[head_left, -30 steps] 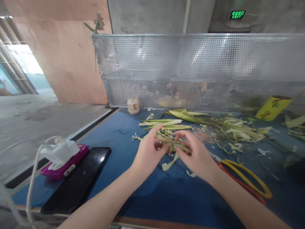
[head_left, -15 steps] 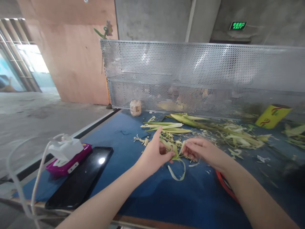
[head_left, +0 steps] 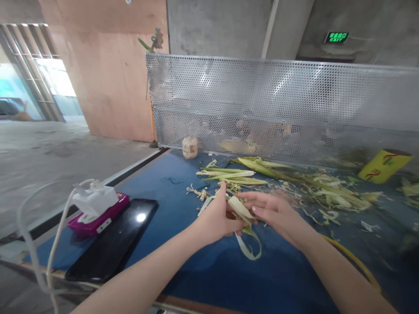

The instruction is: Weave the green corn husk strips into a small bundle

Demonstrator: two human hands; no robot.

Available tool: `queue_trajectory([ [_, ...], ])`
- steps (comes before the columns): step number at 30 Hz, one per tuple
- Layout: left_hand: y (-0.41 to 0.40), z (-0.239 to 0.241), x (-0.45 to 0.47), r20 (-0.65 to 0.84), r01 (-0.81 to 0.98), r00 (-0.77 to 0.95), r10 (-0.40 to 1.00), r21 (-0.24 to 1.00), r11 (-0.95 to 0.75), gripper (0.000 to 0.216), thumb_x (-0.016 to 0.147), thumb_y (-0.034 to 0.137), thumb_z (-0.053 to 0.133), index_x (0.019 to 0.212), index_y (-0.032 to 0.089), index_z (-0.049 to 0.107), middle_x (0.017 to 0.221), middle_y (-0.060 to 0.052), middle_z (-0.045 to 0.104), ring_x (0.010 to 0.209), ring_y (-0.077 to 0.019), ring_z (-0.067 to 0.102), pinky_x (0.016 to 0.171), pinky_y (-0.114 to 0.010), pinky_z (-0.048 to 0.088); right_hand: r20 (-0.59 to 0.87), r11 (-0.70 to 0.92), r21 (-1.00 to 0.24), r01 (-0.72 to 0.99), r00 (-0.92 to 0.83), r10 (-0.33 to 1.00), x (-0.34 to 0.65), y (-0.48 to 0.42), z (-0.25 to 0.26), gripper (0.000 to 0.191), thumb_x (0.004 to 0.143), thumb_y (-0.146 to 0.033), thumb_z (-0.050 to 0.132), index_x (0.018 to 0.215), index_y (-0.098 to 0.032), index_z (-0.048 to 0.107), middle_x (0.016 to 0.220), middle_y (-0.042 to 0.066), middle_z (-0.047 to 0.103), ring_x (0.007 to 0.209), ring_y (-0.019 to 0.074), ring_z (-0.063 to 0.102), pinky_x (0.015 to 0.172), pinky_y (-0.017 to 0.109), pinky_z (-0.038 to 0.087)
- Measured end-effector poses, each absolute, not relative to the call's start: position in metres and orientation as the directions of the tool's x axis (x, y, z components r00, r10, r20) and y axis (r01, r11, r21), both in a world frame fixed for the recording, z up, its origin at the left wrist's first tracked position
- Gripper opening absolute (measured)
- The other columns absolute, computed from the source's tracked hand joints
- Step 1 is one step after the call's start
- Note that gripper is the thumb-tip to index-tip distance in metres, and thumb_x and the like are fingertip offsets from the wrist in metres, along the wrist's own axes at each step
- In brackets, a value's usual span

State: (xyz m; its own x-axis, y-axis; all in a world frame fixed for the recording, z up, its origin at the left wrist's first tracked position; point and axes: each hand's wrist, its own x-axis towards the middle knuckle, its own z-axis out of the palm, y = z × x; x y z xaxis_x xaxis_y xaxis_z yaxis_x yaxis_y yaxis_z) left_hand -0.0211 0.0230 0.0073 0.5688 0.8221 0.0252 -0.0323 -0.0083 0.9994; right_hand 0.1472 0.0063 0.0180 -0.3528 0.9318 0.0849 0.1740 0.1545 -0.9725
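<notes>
Over the blue table (head_left: 209, 270), both of my hands meet at the centre on a small piece made of green leaf strips (head_left: 240, 209). My left hand (head_left: 219, 216) is closed around it from the left, thumb raised. My right hand (head_left: 278, 213) pinches it from the right with fingers pointing left. A loose pale strip end (head_left: 248, 244) curls down from the piece toward the table.
A pile of long green leaves and trimmings (head_left: 294, 181) lies behind my hands. A perforated metal screen (head_left: 278, 104) closes off the back. A black phone (head_left: 113, 240) and a magenta device with a white charger (head_left: 96, 205) sit left. A yellow roll (head_left: 384, 165) stands far right; a yellow scissor handle (head_left: 353, 259) shows beside my right forearm.
Both hands have drawn slightly nearer and lifted the leaf piece a little. The hanging strip now curls lower. The camera shifted right and up, hiding most of the scissors.
</notes>
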Motion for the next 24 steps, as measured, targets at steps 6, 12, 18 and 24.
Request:
queue_trajectory([
  [6, 0.026, 0.006, -0.022, 0.040, -0.061, 0.640, 0.767, 0.998, -0.001, 0.117, 0.064, 0.019, 0.069, 0.134, 0.012, -0.023, 0.054, 0.006, 0.057, 0.038, -0.0072, 0.044, 0.036, -0.017, 0.032, 0.136, 0.287, -0.875, 0.390, -0.371, 0.918, 0.141, 0.002, 0.022, 0.017, 0.076, -0.025, 0.058, 0.092, -0.022, 0.061, 0.089, 0.003, 0.067, 0.081, 0.0164, 0.062, 0.073, 0.028, 0.049],
  [12, 0.024, 0.007, -0.023, -0.012, 0.004, 0.642, 0.767, 1.000, 0.012, 0.108, 0.069, 0.017, 0.065, 0.135, 0.012, -0.021, 0.057, 0.004, 0.058, 0.041, -0.0071, 0.046, 0.038, -0.018, 0.034, 0.147, 0.220, -0.936, 0.274, -0.261, 0.954, 0.140, 0.009, 0.015, 0.016, 0.072, -0.028, 0.062, 0.085, -0.018, 0.058, 0.082, 0.003, 0.065, 0.075, 0.0150, 0.061, 0.066, 0.026, 0.048],
  [18, 0.025, 0.001, -0.020, -0.044, 0.011, 0.678, 0.734, 0.999, 0.049, 0.112, 0.067, 0.012, 0.065, 0.134, 0.013, -0.025, 0.066, 0.000, 0.062, 0.048, -0.0090, 0.053, 0.038, -0.016, 0.036, 0.003, 0.019, -0.993, 0.114, -0.139, 0.990, 0.142, 0.013, 0.008, 0.019, 0.067, -0.033, 0.064, 0.077, -0.018, 0.059, 0.060, -0.004, 0.055, 0.043, 0.0050, 0.040, 0.040, 0.019, 0.029],
  [24, 0.025, -0.006, -0.018, -0.071, 0.038, 0.718, 0.692, 0.997, 0.064, 0.115, 0.065, 0.010, 0.064, 0.132, 0.013, -0.028, 0.064, 0.002, 0.061, 0.045, -0.0084, 0.052, 0.037, -0.016, 0.035, 0.031, 0.032, -1.000, 0.001, -0.125, 0.992, 0.145, 0.013, 0.010, 0.014, 0.063, -0.028, 0.066, 0.061, -0.016, 0.061, 0.051, -0.004, 0.051, 0.051, 0.0082, 0.044, 0.054, 0.023, 0.036],
])
